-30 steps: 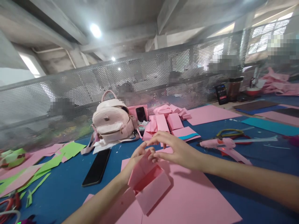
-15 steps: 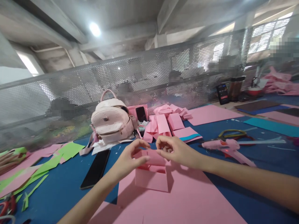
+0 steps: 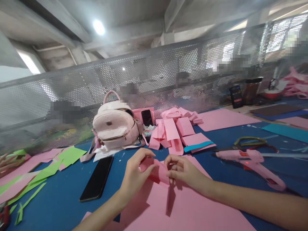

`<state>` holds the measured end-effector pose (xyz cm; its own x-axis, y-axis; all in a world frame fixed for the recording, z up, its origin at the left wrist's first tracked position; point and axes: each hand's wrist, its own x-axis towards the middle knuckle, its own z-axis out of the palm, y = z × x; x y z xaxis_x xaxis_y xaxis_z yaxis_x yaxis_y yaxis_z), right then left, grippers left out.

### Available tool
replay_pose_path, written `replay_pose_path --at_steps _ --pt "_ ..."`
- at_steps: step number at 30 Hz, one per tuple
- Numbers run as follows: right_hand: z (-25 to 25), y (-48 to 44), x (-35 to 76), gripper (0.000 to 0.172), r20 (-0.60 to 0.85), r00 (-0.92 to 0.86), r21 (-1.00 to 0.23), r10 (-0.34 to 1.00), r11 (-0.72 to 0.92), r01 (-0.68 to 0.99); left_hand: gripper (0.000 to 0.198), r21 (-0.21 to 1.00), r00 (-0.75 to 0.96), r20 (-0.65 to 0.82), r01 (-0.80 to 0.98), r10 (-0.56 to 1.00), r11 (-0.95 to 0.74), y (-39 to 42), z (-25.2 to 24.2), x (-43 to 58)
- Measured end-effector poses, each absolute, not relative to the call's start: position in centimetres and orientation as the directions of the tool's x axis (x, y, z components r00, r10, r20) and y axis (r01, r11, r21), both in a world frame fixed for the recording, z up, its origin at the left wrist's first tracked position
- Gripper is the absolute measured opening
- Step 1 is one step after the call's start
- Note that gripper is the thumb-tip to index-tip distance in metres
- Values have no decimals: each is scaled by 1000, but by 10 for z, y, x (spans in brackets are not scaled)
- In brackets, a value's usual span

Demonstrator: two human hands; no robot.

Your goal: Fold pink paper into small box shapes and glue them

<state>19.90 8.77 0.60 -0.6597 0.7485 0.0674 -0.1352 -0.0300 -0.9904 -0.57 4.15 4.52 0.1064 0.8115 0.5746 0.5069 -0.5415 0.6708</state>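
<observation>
A small folded pink sheet piece [image 3: 158, 172], shaped like a box with raised flaps, is held between my two hands. My left hand [image 3: 136, 171] curls round its left side, thumb and fingers closed on the edge. On the right edge, my right hand [image 3: 184, 173] pinches with thumb and bent fingers. The front panel stands tilted and throws a shadow to its right. Beneath it lies a large pink sheet [image 3: 192, 205]. Its far side and some of my fingertips are hidden.
To the right lies a pink glue gun [image 3: 250, 162] beside yellow-handled scissors [image 3: 250, 141]. A black phone [image 3: 97, 179] is on the left, near green strips [image 3: 51, 170]. Behind stand a white backpack [image 3: 115, 125] and folded pink pieces [image 3: 172, 130]. Another person's hand [image 3: 9, 163] shows far left.
Both hands have come slightly lower, and the folded pink piece is turned and tilted in them. My right fingers now grip its right edge. The view has shifted slightly.
</observation>
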Motion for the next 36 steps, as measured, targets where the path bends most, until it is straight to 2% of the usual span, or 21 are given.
replay_pose_path --at_steps 4,8,15,19,30,36 --pt "-8 87 200 35 50 -671 -982 740 -86 -167 13 652 156 583 497 798 -573 40 41 -8" --pt "-9 86 200 35 30 -675 -984 737 -98 -150 18 634 184 583 506 791 -585 40 41 -6" --pt "-4 84 201 32 14 -666 -992 746 -75 -105 18 688 166 536 482 828 -542 41 38 -12" --pt "-7 84 203 33 15 -657 -992 753 -73 -107 24 709 138 504 498 853 -499 39 35 -15" --pt "-4 84 203 34 8 -648 -992 762 -78 -103 17 652 159 572 508 805 -563 35 33 -11" --pt "-1 82 203 34 17 -638 -993 770 -60 -99 17 674 150 557 493 817 -550 34 34 -10"
